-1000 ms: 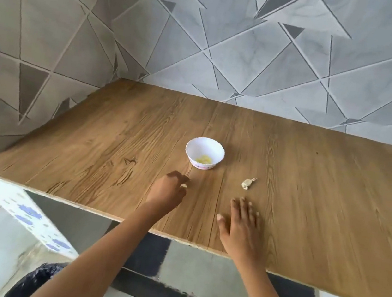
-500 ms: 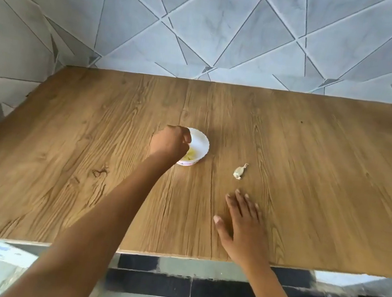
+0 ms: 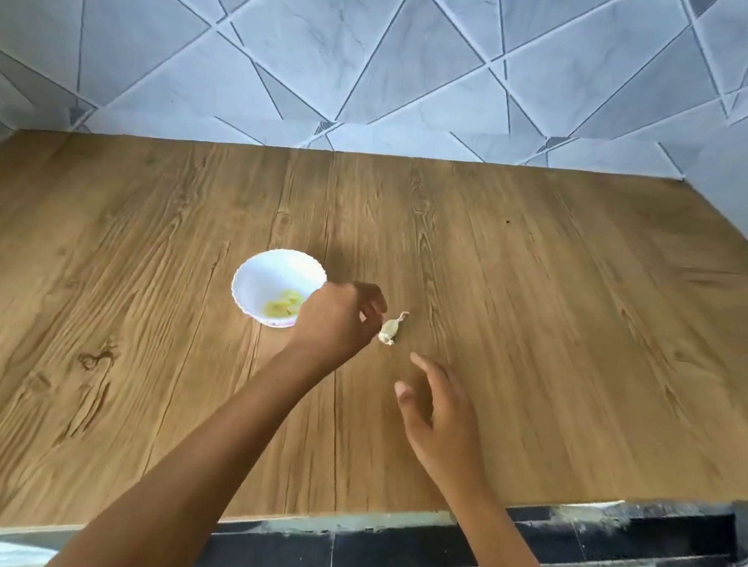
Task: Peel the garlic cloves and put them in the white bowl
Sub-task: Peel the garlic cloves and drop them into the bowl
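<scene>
Past a dark-tiled floor (image 3: 396,558), over the wood-grain table (image 3: 595,338), are two hands: the right hand (image 3: 444,418) slack and empty, the left hand (image 3: 335,323) curled at the one papery, unpeeled garlic clove (image 3: 390,329) lying there, hold uncertain, just right of one white bowl (image 3: 263,268) of yellowish peeled cloves (image 3: 282,308), before a grey triangle-tiled wall (image 3: 348,39).

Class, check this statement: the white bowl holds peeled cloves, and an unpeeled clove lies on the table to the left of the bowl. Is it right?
Not quite. The head view shows the unpeeled clove on the table to the right of the white bowl, not the left. The bowl does hold peeled cloves.
</scene>
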